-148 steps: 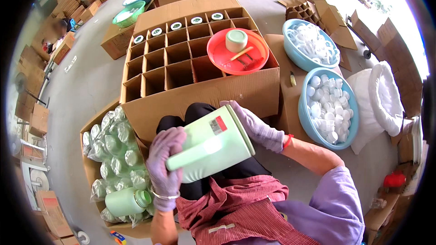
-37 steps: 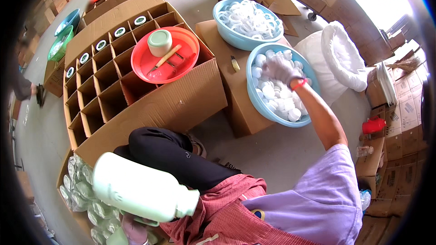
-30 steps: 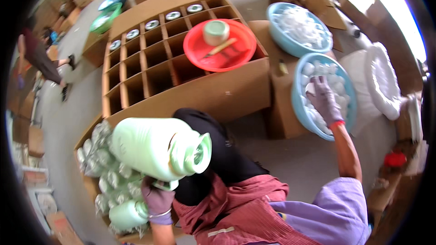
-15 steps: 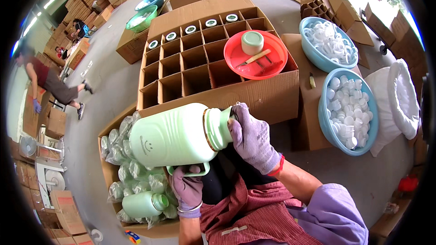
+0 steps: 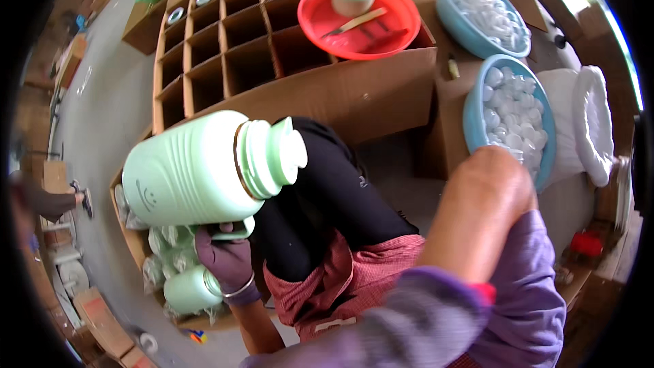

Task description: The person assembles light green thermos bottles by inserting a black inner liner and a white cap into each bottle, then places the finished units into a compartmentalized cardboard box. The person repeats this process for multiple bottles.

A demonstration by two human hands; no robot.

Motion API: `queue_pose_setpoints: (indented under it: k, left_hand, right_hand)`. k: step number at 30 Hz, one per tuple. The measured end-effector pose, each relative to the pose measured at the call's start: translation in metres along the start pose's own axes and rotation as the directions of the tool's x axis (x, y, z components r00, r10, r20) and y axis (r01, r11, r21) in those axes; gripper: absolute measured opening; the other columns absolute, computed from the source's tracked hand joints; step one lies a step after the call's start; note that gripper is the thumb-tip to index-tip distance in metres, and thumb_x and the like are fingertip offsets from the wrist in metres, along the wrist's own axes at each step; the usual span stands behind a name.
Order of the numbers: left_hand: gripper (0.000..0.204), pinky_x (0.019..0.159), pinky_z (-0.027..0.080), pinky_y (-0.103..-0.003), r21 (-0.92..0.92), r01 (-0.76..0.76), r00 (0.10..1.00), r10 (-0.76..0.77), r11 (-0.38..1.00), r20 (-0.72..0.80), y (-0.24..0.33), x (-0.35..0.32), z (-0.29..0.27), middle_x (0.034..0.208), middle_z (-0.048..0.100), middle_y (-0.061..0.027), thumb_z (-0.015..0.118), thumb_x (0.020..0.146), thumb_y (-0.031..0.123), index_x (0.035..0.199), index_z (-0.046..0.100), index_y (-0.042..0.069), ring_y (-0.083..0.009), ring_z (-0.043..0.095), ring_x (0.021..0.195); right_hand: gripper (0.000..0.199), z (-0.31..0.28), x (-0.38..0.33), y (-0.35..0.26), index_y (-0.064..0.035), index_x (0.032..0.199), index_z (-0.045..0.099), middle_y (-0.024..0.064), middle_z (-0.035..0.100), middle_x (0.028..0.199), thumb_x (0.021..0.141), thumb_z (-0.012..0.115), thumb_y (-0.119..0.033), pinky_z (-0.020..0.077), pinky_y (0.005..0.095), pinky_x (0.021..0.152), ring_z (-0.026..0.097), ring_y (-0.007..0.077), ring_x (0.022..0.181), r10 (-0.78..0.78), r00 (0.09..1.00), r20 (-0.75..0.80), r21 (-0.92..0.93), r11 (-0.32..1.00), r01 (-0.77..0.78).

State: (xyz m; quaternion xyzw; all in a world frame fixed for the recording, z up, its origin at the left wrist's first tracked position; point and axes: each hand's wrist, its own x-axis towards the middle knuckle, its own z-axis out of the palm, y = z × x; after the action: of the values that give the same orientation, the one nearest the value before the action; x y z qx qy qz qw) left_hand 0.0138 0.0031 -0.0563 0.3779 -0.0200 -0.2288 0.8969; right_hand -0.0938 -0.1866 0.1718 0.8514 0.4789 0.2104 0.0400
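My left hand (image 5: 226, 260), in a purple glove, is closed around the handle of a large pale green thermos jug (image 5: 187, 170). The jug is tipped on its side above my lap, its neck and light green spout pointing right. A line-drawn smile marks its body. My right hand (image 5: 395, 327), gloved too, is drawn in close at the lower edge with the elbow bent outward. It is blurred, and its fingers and anything in them cannot be made out. Below the jug, a smaller green bottle (image 5: 189, 291) lies on plastic-wrapped pieces in a cardboard box (image 5: 129, 238).
A large divided carton (image 5: 320, 105) stands ahead, several capped items in its far cells. A red basin (image 5: 402, 10) on it holds a cup-shaped lid and a knife. On the right are blue basins of white rings (image 5: 484, 10) and white caps (image 5: 514, 112), and a white sack (image 5: 593, 129).
My right hand has left the jug's neck and pulled back toward the lower edge. The left hand keeps the jug, now lower and further left in view. The view has shifted.
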Motion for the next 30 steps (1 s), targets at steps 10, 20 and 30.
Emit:
queue_pose_setpoints:
  k: [10,20,30]
  left_hand:
    - [0.023,0.088,0.055,-0.035,-0.217,-0.065,0.997,0.053,0.974,-0.061,0.009,0.022,-0.002,0.104,0.07,-0.0079,0.053,0.095,0.016,0.113,0.062,0.003,-0.0196,0.067,0.094]
    - [0.014,0.087,0.059,-0.036,-0.367,0.023,0.997,-0.047,0.93,-0.056,0.014,0.032,-0.001,0.099,0.067,-0.0083,0.054,0.095,0.011,0.1,0.061,0.0,-0.0189,0.066,0.093]
    - [0.019,0.069,0.051,-0.029,0.29,-0.4,0.909,0.416,0.87,0.007,0.013,0.001,0.04,0.099,0.065,-0.0095,0.056,0.096,0.016,0.105,0.064,0.002,-0.0164,0.064,0.08]
  right_hand:
    - [0.064,0.144,-0.168,0.179,-0.0228,0.14,0.051,0.018,0.053,0.135,0.083,0.071,-0.046,0.0489,0.0483,0.096,0.054,0.0375,0.121,0.861,0.466,-0.206,-0.181,0.434,-0.882]
    - [0.064,0.134,-0.141,0.153,-0.0089,0.134,0.056,0.014,0.054,0.121,0.076,0.08,-0.021,0.0485,0.0387,0.09,0.054,0.0286,0.107,0.793,0.455,-0.404,0.41,0.602,-0.685]
    - [0.068,0.16,-0.067,0.047,-0.007,0.145,0.033,0.0148,0.041,0.139,0.091,0.068,-0.031,0.0347,0.0406,0.11,0.043,0.0278,0.128,0.928,0.369,-0.056,0.974,0.132,-0.183]
